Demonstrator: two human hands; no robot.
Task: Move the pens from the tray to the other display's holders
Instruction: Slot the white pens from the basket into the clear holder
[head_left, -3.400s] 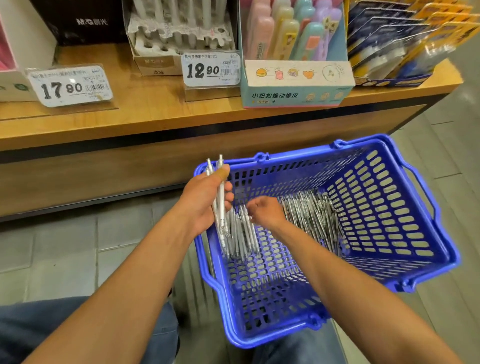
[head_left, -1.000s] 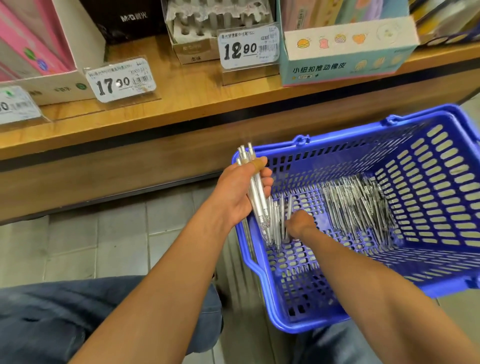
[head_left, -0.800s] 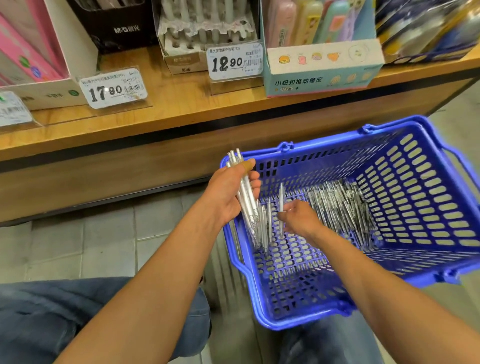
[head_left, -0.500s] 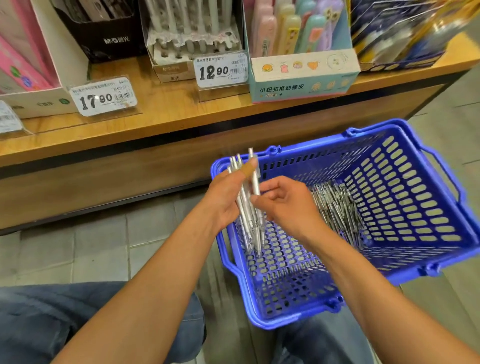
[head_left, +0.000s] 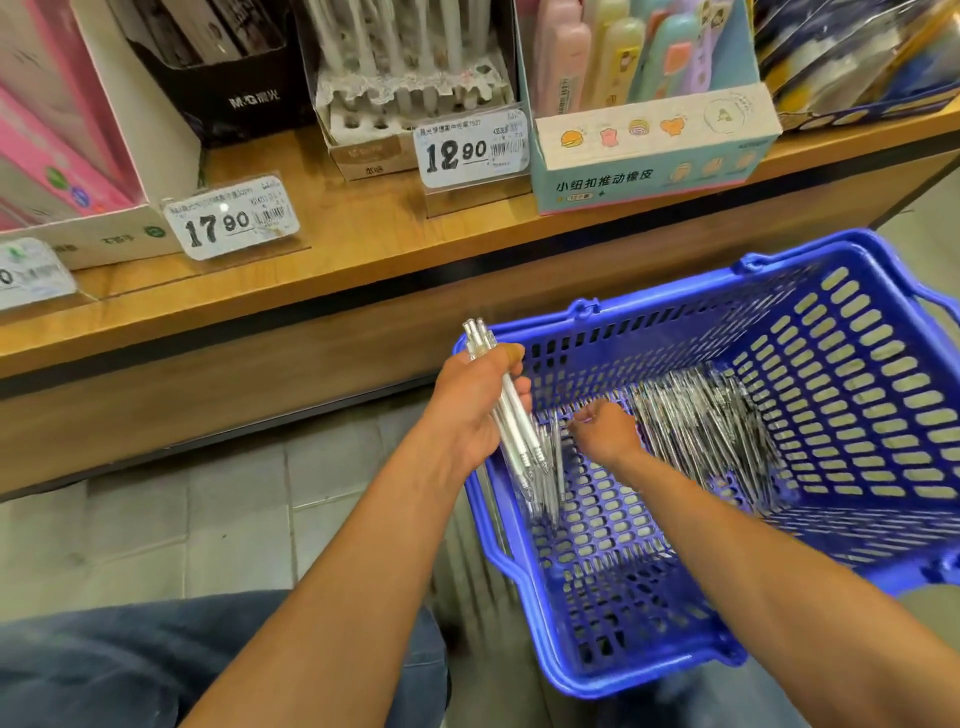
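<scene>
**Light, slick pens: take them mid-barrel**

Your left hand (head_left: 478, 410) clenches a bundle (head_left: 511, 431) of pens over the basket (head_left: 857, 364) corner, tips down. Your right hand (head_left: 605, 431) reaches into the loose pile (head_left: 696, 421) on the basket floor, fingers curled; whether they already pinch a pen you cannot tell. The pens look light, stiff and smooth, likely to slide, so grip mid-barrel and keep them parallel. The pile blurs into glare, and the holder (head_left: 410, 98) on the shelf is cut off at the top
</scene>
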